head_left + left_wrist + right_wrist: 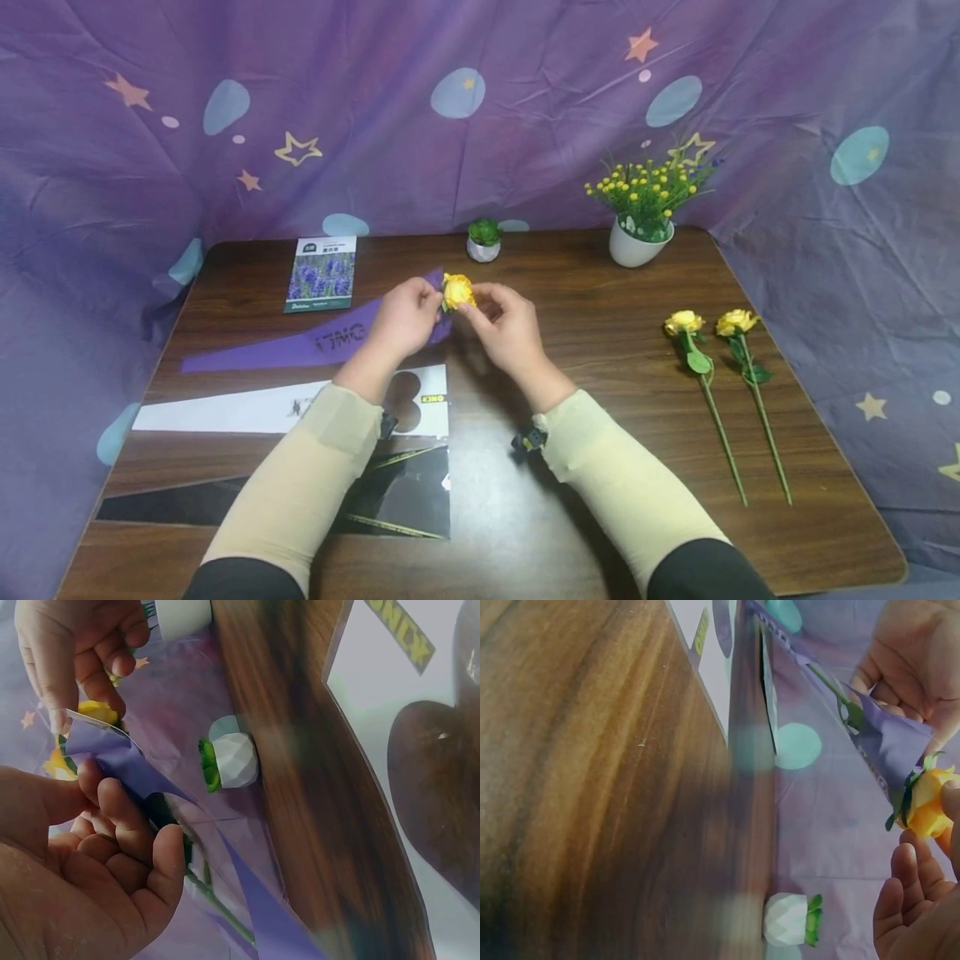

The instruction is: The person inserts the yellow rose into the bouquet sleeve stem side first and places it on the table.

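Pinching the purple sleeve [307,342] with my left hand [407,319] and the yellow rose [458,292] with my right hand [510,329], I hold both toward the far edge of the table [607,400]; uneven pulling could tear the sleeve or loosen petals.

In the head view, we could not make out the stem of the held rose [460,292] at the left hand [407,317] and purple sleeve [273,342]; the left arm [296,475] hid parts of the white sleeve [225,407] and black sleeve [176,502]. We found the smallest print on the packet [321,275] unreadable. In the right wrist view, we saw the right hand [922,915] cut off.
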{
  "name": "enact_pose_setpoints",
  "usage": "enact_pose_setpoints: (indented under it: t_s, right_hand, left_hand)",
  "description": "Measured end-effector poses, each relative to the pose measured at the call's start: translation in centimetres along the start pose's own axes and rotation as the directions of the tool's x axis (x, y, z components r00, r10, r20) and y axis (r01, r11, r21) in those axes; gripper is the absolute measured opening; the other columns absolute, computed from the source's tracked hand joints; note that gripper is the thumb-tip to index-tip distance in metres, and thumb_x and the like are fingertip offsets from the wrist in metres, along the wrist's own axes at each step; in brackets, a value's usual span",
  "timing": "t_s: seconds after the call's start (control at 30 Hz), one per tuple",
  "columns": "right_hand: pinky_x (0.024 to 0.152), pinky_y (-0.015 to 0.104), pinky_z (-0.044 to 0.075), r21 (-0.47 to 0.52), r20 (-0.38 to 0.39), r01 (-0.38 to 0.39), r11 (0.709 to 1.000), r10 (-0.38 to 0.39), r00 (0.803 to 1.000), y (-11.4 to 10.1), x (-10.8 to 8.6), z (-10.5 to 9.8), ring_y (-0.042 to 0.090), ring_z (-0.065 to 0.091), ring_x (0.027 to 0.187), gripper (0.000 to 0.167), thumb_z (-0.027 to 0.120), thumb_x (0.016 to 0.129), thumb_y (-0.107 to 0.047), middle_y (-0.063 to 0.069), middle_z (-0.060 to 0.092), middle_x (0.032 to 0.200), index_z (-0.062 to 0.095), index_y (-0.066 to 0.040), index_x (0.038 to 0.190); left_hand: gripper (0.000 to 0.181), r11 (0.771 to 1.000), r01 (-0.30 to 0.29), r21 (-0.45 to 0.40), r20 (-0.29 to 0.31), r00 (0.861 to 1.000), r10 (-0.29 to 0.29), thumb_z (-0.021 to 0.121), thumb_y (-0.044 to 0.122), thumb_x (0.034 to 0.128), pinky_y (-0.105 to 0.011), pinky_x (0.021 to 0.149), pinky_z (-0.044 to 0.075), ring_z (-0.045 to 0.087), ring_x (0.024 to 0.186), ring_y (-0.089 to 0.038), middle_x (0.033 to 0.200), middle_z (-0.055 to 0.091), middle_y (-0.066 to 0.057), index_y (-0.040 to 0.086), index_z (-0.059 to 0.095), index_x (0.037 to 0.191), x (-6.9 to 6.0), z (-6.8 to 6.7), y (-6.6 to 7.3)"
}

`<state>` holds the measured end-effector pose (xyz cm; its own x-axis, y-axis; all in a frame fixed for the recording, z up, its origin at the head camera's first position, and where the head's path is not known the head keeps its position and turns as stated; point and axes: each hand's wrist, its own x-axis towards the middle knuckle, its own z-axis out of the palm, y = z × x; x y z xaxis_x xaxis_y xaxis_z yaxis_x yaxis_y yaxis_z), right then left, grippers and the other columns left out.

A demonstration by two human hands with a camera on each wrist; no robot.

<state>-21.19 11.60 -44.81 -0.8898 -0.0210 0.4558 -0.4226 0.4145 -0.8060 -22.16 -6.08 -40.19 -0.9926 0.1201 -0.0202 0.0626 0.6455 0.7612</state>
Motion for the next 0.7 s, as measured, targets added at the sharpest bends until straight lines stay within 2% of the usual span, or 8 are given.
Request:
enact_pose_setpoints:
  t_s: [0.2,0.37,0.57,0.7]
  right_hand:
    - [0.072,0.038,0.061,-0.038,0.027,-0.006,0.999,0.007,1.000,0.04,-0.17,0.06,0.029,0.072,0.078,0.028,0.083,0.092,-0.010,0.018,0.075,0.096,0.074,0.005,0.114]
    - [0.073,0.038,0.061,-0.069,0.040,-0.003,0.998,0.006,0.999,-0.04,-0.19,0.07,0.028,0.072,0.079,0.027,0.083,0.092,-0.010,0.018,0.075,0.096,0.074,0.005,0.114]
    - [0.072,0.037,0.060,-0.089,0.066,0.057,0.994,-0.051,0.996,0.03,-0.34,0.15,0.027,0.068,0.077,0.026,0.081,0.094,-0.010,0.016,0.072,0.092,0.076,0.006,0.113]
    - [0.071,0.036,0.056,-0.097,0.111,0.088,0.991,-0.077,0.991,0.11,-0.61,0.32,0.025,0.063,0.077,0.029,0.078,0.096,-0.013,0.013,0.069,0.089,0.075,0.006,0.118]
  left_hand:
    - [0.020,1.000,0.009,-0.016,0.006,1.000,-0.009,0.057,0.022,0.1090,-0.044,0.079,0.053,0.063,0.083,-0.029,0.091,0.070,-0.010,0.006,0.064,0.102,-0.14,-0.06,0.24]
    - [0.019,1.000,-0.001,-0.016,0.006,1.000,0.001,0.057,0.022,0.1089,-0.044,0.077,0.052,0.062,0.082,-0.028,0.090,0.069,-0.010,0.007,0.063,0.100,-0.18,-0.13,0.33]
    - [0.018,0.999,-0.032,-0.020,0.008,0.999,0.032,0.056,0.020,0.1089,-0.045,0.079,0.053,0.063,0.083,-0.029,0.089,0.069,-0.010,0.006,0.063,0.100,-0.16,-0.32,0.26]
    - [0.018,0.998,-0.051,-0.027,0.001,0.999,0.051,0.057,0.020,0.1084,-0.046,0.081,0.053,0.063,0.087,-0.030,0.091,0.068,-0.012,0.005,0.063,0.100,-0.07,-0.42,0.35]
